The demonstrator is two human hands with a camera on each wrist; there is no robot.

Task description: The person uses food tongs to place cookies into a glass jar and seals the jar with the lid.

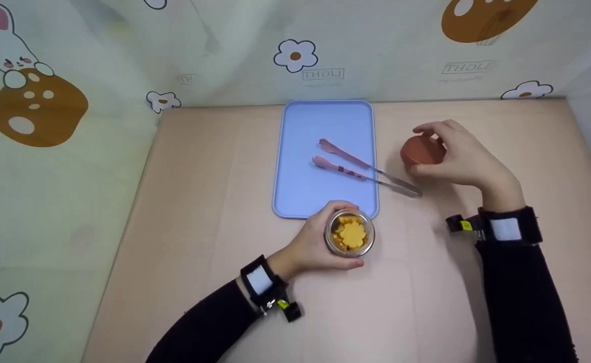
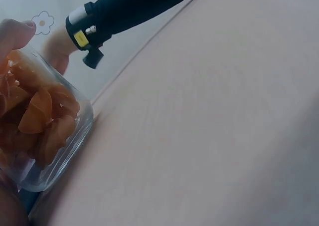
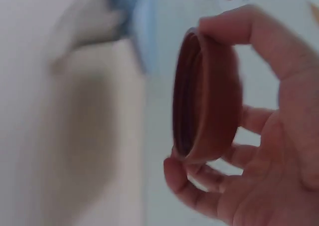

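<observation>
My left hand (image 1: pixel 320 242) grips a clear jar (image 1: pixel 371 244) whose open mouth faces the head camera. Inside it lie yellow flower-shaped pieces (image 1: pixel 351 235); through the glass in the left wrist view the slices (image 2: pixel 37 111) look orange and wavy-edged. With thumb and fingers at its rim, my right hand (image 1: pixel 469 156) holds a reddish-brown round lid (image 1: pixel 421 151). The right wrist view shows the threaded hollow underside of that lid (image 3: pixel 219 101) turned sideways. Between the hands, pink-handled tongs (image 1: pixel 345 171) lie across a blue tray, their metal end past its right edge.
The blue tray (image 1: pixel 300 131) lies flat at the back middle of the beige table (image 1: pixel 214 176). Behind and to the left hangs a pale curtain-like sheet (image 1: pixel 224 55) printed with flowers and a rabbit, meeting the table's edges.
</observation>
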